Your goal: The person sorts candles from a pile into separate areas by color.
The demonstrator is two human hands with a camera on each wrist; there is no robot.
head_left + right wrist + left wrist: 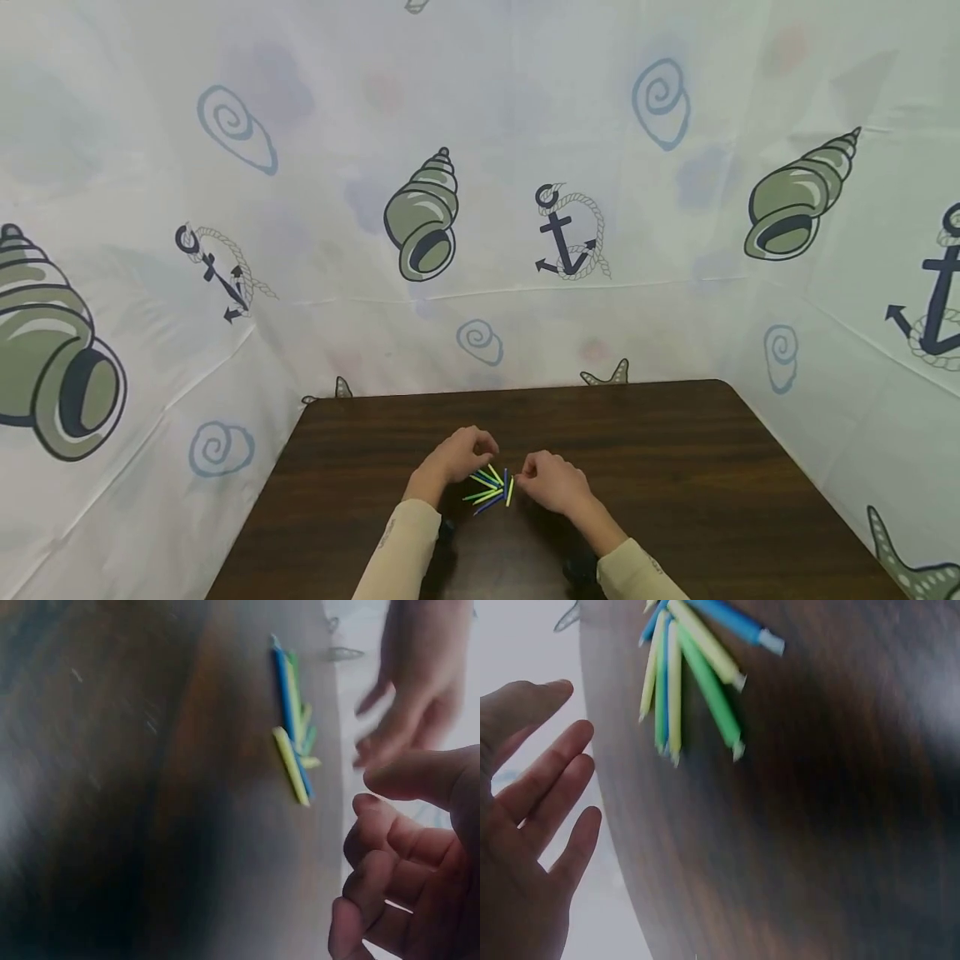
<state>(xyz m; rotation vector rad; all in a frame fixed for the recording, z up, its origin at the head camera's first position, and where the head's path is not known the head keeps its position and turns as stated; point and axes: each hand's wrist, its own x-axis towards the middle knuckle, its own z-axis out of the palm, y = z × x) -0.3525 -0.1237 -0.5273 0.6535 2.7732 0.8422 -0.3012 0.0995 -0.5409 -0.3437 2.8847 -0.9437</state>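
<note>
Several thin candles in yellow, green and blue, pale at the tips, lie fanned out on the brown table. In the left wrist view a green candle point(712, 694), a yellow candle point(705, 641) and a blue candle point(727, 619) spread toward the viewer. My left hand point(459, 454) hovers just beyond the fan's left side, fingers loosely extended, holding nothing. On the other side my right hand point(553, 483) hangs close to the rightmost yellow candle point(510, 492). Its fingers curl loosely, with no object between thumb and fingertips in the right wrist view.
The dark wood-grain table point(675, 467) reaches back to a pale cloth point(495, 108) printed with shells and anchors, which also hangs along both sides. Dark wrist devices point(579, 568) sit beneath the forearms near the cream sleeves point(401, 542).
</note>
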